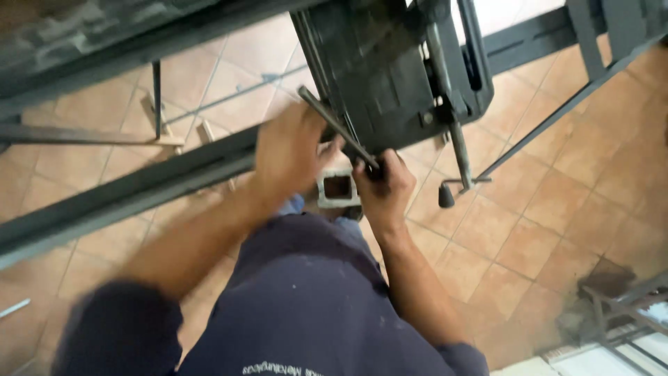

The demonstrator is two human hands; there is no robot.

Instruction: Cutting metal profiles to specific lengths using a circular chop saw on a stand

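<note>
A short square metal tube [338, 187] with an open end sits just below a dark grey metal machine [390, 76]. My left hand [289, 150] rests against the tube's left side and the machine's lower edge; whether it grips anything is hidden by blur. My right hand [383, 186] is closed around the lower end of a thin metal rod [337, 127] that slants up to the left across the machine's face. A long dark steel bar [125, 198] runs from the lower left toward my hands.
A crank handle with a black knob [446, 197] hangs below the machine's right side. Thin metal bars [570, 104] cross the tiled floor [550, 202] at upper right. A metal frame [626, 306] lies at lower right. A wooden stand [161, 132] sits at upper left.
</note>
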